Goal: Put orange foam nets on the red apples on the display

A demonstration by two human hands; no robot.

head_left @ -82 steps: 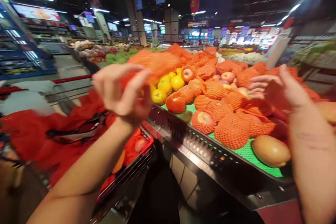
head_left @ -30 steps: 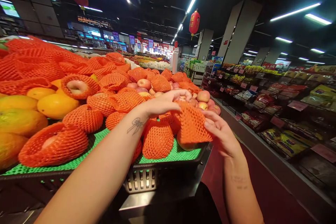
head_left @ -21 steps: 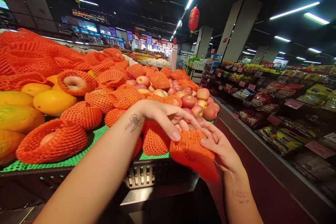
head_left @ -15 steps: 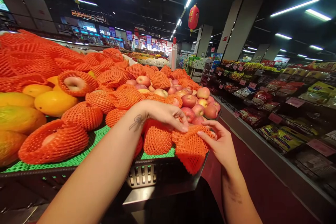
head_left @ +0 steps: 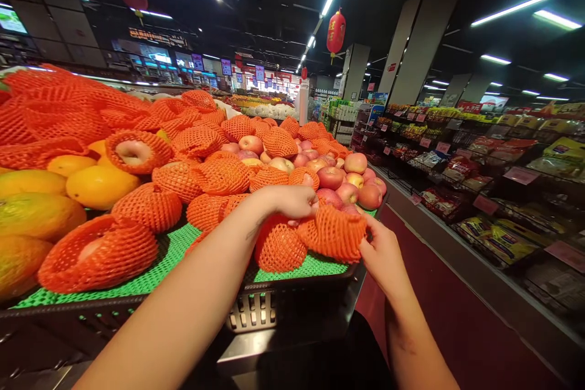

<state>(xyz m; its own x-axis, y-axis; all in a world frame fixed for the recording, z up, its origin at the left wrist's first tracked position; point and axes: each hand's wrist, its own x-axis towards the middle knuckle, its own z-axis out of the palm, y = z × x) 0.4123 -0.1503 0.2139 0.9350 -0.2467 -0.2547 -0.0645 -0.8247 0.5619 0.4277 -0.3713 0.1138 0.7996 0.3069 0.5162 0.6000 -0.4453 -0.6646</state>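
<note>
An orange foam net [head_left: 336, 233] is stretched between my two hands over the front right corner of the fruit stand. My left hand [head_left: 295, 202] is closed on its upper left edge, and my right hand [head_left: 378, 247] pinches its right edge. Whether a fruit is inside this net cannot be made out. Just under my left hand, a netted fruit [head_left: 280, 247] rests on the green mat [head_left: 170, 251]. Bare red apples [head_left: 329, 177] lie behind the held net. Several more netted fruits [head_left: 148, 207] are piled left of my left forearm.
Yellow mangoes [head_left: 101, 186] lie at the far left. The stand's black front rim [head_left: 132, 300] runs below my left forearm. Shelves of packaged goods [head_left: 457, 180] line the right side, across a dark red floor [head_left: 439, 304]. A red lantern [head_left: 336, 32] hangs above.
The net has been raised and pulled out sideways; before, it hung down between my fingers. My left fingers have curled in, and my right hand has turned to its right edge.
</note>
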